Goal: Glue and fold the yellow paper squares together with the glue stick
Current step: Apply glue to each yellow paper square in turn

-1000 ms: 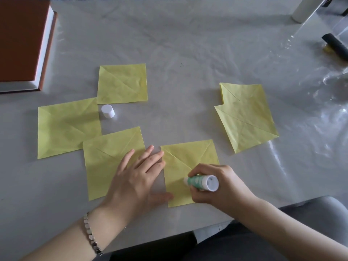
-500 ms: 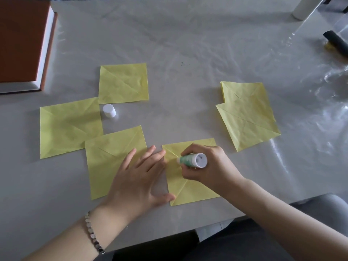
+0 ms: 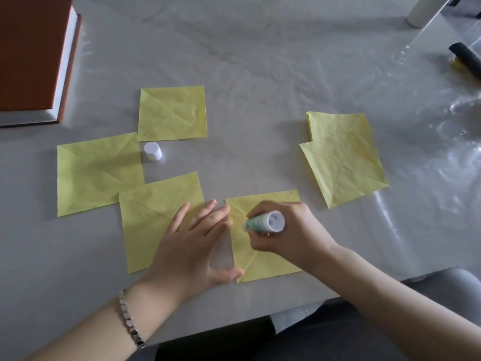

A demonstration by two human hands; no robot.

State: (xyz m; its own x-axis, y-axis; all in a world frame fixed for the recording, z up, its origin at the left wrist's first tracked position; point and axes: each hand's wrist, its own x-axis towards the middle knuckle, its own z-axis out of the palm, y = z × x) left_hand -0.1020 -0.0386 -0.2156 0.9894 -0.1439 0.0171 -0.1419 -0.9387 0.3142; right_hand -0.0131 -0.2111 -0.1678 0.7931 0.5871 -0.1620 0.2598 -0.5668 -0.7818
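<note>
A yellow paper square (image 3: 260, 261) lies near the table's front edge. My right hand (image 3: 289, 230) grips a green and white glue stick (image 3: 264, 222) with its tip down on the square's upper left part. My left hand (image 3: 192, 246) lies flat with straight fingers, its fingertips and thumb pressing the square's left edge. Its palm covers part of another yellow square (image 3: 153, 217). Two more squares lie to the left (image 3: 96, 173) and behind (image 3: 173, 113). A pair of overlapping yellow squares (image 3: 343, 157) lies to the right. The white glue cap (image 3: 152, 151) stands between the left squares.
A brown hardcover book (image 3: 31, 56) lies at the far left corner. A black object (image 3: 466, 61) and a white cylinder (image 3: 421, 11) sit at the far right, on shiny clear plastic sheet (image 3: 442, 142). The table's front edge (image 3: 299, 306) runs just below my hands.
My right hand has slid the glue stick from the square's lower middle up to its upper left part. My left hand has stayed pressed on the square's left edge.
</note>
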